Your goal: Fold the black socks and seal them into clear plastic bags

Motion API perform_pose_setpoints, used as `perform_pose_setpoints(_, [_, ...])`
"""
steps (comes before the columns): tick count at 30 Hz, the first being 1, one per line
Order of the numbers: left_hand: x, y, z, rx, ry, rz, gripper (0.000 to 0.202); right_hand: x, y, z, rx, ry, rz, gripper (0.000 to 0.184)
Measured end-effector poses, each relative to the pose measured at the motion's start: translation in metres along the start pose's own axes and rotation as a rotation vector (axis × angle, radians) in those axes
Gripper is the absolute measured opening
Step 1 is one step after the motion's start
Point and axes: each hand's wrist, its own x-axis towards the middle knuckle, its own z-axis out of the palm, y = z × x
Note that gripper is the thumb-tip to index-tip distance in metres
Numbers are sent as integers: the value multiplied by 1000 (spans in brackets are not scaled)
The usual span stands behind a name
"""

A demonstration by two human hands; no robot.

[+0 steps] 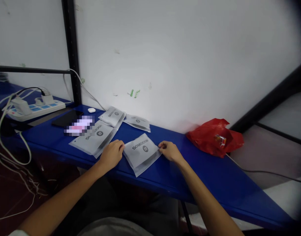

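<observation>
A frosted plastic zip bag [141,154] printed ROCKBROS lies on the blue table in front of me, turned at an angle. My left hand [112,152] is closed at the bag's left edge, its fingertips pinched together there. At the opposite edge my right hand [169,150] pinches the bag's right corner between thumb and fingers. Left of my left hand rests a larger ROCKBROS bag [93,137]. Behind it are a smaller bag [112,116] and another bag [137,122] near the wall.
A red plastic bag [214,137] sits on the blue table [204,183] at the right. Toward the left are a phone with a blurred screen [79,126], a dark tablet-like slab [67,118], a white earbud case [91,110] and a power strip [34,109] with cables.
</observation>
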Motion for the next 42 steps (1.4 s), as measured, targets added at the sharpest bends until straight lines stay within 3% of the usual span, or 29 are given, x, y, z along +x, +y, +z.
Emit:
perform_pose_setpoints(5, [-4, -6, -16, -90, 107, -11, 20, 7, -18, -3, 54, 91, -111, 16])
perform_pose_setpoints(10, [-8, -25, -41, -165, 278, -60, 20, 30, -62, 4, 81, 135, -183, 17])
perform_pose_setpoints(17, [-13, -72, -69, -108, 452, -286, 21, 72, -140, 40, 87, 114, -288, 21])
perform_pose_setpoints(24, [-17, -105, -80, -30, 467, -402, 23, 104, -189, 81, 41, 79, -356, 23])
perform_pose_setpoints(29, [-19, -118, -77, 44, 431, -426, 25, 113, -197, 101, 47, 66, -370, 22])
perform_pose_setpoints(34, [-16, -99, -82, 271, 436, -436, 34, 111, -191, 108, 66, 82, -390, 23])
perform_pose_setpoints(38, [10, -78, -79, 317, 396, -180, 38, 101, -174, 102, 84, 123, -440, 20])
perform_pose_setpoints(40, [29, -73, -72, 330, 288, -63, 39, 93, -158, 94, 60, 134, -472, 22])
perform_pose_setpoints(42, [46, -73, -63, 371, 153, -47, 45, 83, -137, 84, 14, 116, -490, 28])
